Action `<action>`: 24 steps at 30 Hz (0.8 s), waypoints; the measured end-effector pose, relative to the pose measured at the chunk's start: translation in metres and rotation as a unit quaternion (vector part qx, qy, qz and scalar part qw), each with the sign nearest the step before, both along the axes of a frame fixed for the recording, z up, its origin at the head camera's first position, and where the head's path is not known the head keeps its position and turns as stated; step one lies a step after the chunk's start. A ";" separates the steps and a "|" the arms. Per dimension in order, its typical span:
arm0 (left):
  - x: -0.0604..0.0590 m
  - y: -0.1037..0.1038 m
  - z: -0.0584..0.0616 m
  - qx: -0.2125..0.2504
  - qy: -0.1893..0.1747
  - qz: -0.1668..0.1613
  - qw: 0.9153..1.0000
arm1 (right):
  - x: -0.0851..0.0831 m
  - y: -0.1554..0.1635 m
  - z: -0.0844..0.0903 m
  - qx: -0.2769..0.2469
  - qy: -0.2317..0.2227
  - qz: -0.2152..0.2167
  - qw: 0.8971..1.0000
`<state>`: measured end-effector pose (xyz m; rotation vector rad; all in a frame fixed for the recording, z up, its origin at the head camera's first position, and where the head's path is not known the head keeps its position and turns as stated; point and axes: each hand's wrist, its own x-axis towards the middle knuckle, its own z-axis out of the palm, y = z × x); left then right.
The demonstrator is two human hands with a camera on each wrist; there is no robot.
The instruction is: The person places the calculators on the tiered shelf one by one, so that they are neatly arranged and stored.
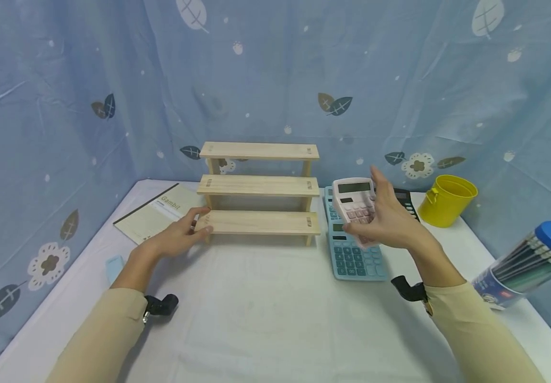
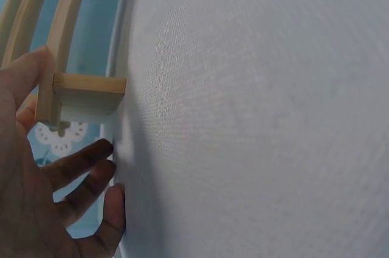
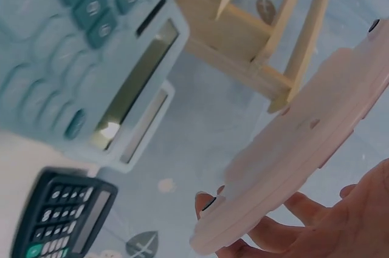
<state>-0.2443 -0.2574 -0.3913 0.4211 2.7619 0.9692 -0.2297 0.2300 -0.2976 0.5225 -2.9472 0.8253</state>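
A three-tier wooden shelf (image 1: 258, 185) stands at the back of the table. My left hand (image 1: 176, 234) pinches the left end of its lowest board between thumb and index finger; in the left wrist view the other fingers (image 2: 88, 194) spread loosely beside it. A pink calculator (image 1: 354, 198) is held in my right hand (image 1: 390, 218), raised above blue calculators (image 1: 356, 260) that lie overlapping on the table. The right wrist view shows the pink calculator edge-on, with the fingers around its edge. A black calculator (image 3: 65, 215) is partly hidden behind my right hand in the head view.
Right of the calculators stands a yellow bucket (image 1: 448, 199). A tub of pencils with a blue lid (image 1: 526, 266) leans at the right edge. Left of the shelf lie a pale "Gambit" notebook (image 1: 160, 211) and a small light-blue object (image 1: 114, 267). Patterned blue cloth (image 1: 275, 69) surrounds the table.
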 end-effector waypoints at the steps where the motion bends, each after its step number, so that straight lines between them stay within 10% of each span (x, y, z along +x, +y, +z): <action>1: 0.000 0.000 0.000 0.001 -0.001 0.001 1.000 | -0.002 -0.003 0.001 -0.003 0.002 0.002 1.000; 24: -0.002 -0.001 0.002 0.000 -0.017 0.002 1.000 | -0.043 -0.069 0.023 -0.054 0.053 0.033 0.997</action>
